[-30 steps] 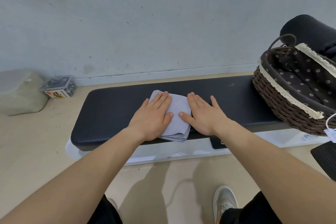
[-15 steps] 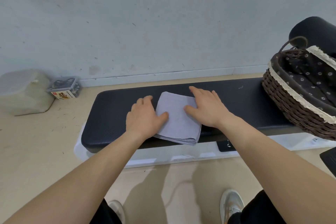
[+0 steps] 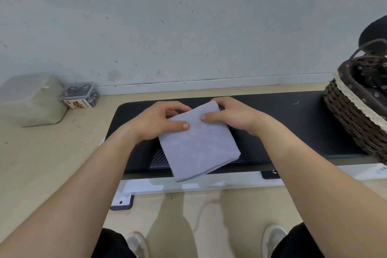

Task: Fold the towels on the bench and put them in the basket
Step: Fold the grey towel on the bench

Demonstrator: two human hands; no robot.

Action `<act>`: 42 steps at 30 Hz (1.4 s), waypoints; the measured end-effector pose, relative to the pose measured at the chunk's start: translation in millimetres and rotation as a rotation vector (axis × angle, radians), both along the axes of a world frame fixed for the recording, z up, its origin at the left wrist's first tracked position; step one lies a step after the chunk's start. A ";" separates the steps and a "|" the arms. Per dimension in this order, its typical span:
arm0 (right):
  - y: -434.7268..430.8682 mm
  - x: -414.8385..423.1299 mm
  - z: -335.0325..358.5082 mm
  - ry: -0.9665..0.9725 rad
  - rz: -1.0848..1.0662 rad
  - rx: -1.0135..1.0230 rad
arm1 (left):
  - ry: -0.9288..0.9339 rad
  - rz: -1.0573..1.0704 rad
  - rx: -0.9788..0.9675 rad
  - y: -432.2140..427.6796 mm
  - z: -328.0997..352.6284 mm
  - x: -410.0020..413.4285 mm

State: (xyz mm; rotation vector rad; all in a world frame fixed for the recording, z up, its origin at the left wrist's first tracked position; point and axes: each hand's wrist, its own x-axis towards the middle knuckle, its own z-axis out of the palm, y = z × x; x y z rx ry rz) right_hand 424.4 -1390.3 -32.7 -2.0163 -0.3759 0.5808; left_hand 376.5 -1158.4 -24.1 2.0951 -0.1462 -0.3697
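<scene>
A folded light-grey towel (image 3: 199,142) is held tilted above the black padded bench (image 3: 293,123), its near edge hanging past the bench's front. My left hand (image 3: 159,120) pinches the towel's far left corner, thumb on top and fingers curled underneath. My right hand (image 3: 232,114) pinches the far right corner the same way. The brown wicker basket (image 3: 351,119) with a dark patterned lining and lace trim sits on the bench's right end, partly cut off by the frame edge.
A pale plastic container (image 3: 31,100) and a small clear box (image 3: 80,98) stand on the floor at the left by the wall. The bench's white frame (image 3: 188,184) runs along its front. My shoes (image 3: 136,245) are on the floor below.
Both hands went from pressing flat on the towel to pinching its far corners. The towel has been lifted off the bench and drawn toward me. The view shifted left.
</scene>
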 end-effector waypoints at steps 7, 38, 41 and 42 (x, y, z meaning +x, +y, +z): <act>-14.8 10.4 -14.2 -0.042 -0.156 -0.061 | -0.009 0.228 -0.017 0.8 -19.5 22.0; -26.4 -10.4 -6.0 0.031 -0.210 0.011 | -0.014 0.364 -0.094 -10.7 -7.7 -10.0; -30.9 -8.5 -9.2 -0.011 -0.175 0.050 | -0.143 0.270 0.033 -6.6 -8.6 -8.9; -31.9 -8.5 -10.1 -0.039 -0.168 0.049 | -0.173 0.238 0.053 -5.6 -8.6 -9.3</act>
